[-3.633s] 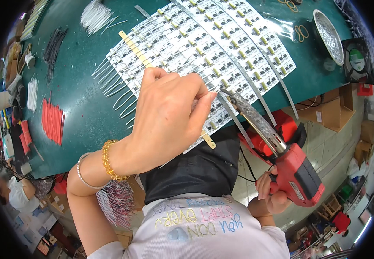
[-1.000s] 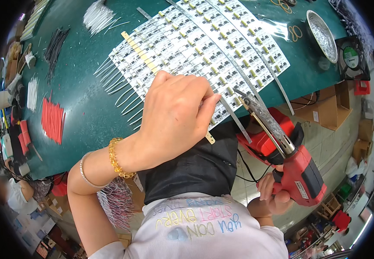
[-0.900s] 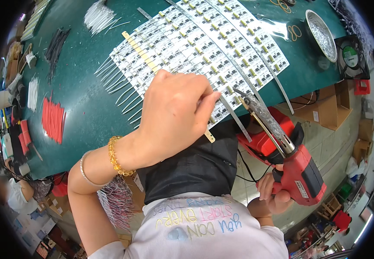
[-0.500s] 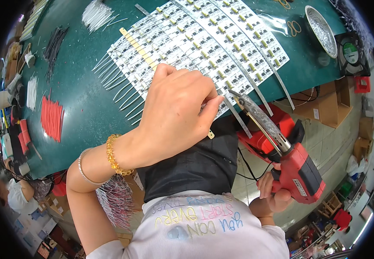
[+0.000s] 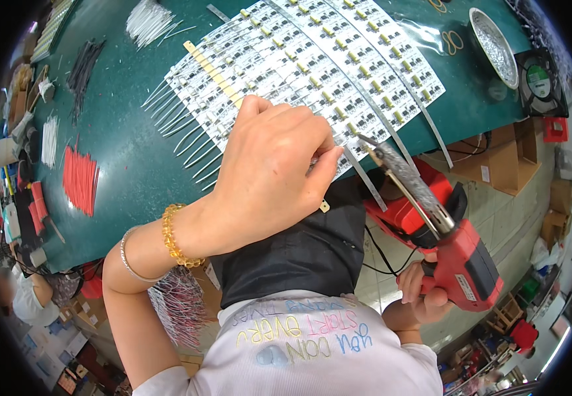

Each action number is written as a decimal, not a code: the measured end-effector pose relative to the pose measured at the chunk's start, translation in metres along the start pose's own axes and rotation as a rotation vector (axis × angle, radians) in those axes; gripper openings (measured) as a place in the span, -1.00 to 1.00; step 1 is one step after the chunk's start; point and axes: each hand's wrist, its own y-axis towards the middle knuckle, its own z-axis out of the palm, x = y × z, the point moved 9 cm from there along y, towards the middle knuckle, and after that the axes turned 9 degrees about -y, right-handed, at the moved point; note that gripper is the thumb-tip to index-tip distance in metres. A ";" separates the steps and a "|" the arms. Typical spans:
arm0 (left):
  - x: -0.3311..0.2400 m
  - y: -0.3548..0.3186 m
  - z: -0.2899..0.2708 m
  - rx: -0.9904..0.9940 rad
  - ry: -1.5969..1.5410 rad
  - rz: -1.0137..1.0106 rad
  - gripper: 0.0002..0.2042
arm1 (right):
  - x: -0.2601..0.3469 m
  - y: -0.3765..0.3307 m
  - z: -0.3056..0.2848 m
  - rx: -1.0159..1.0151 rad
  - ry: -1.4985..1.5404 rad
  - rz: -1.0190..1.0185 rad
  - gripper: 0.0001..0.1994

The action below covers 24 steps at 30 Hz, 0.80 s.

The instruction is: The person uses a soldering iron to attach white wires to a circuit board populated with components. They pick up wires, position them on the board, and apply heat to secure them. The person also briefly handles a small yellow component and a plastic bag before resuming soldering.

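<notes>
Head view | left hand (image 5: 269, 175) pinching circuit strips (image 5: 312, 63) | right hand (image 5: 421, 294) clamped on red soldering gun (image 5: 444, 237)

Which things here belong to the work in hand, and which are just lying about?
In use: left hand on the circuit board panel; right hand gripping the red soldering gun.

Lying about: red wires, white wires, metal dish, small fan.

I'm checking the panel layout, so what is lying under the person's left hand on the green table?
The left hand rests on the white panel of small circuit boards with its yellowish strip, on the green table. The boards directly beneath the palm are covered.
</notes>
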 end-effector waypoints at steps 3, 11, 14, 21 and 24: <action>-0.003 0.003 0.002 0.022 -0.004 0.012 -0.86 | 0.012 0.006 0.006 0.092 0.021 0.013 -0.24; 0.001 -0.001 0.003 0.019 0.018 -0.022 -0.87 | 0.009 0.000 0.002 -0.067 -0.012 0.036 -0.18; -0.001 -0.001 0.004 0.018 0.033 -0.025 -0.88 | 0.006 -0.005 -0.001 -0.051 0.007 0.037 -0.20; -0.002 -0.001 0.005 0.019 0.046 -0.020 -0.88 | 0.008 -0.005 0.002 0.003 -0.036 0.072 -0.29; -0.001 -0.002 0.006 0.030 0.056 -0.029 -0.88 | 0.008 -0.007 0.001 0.010 -0.089 0.089 -0.29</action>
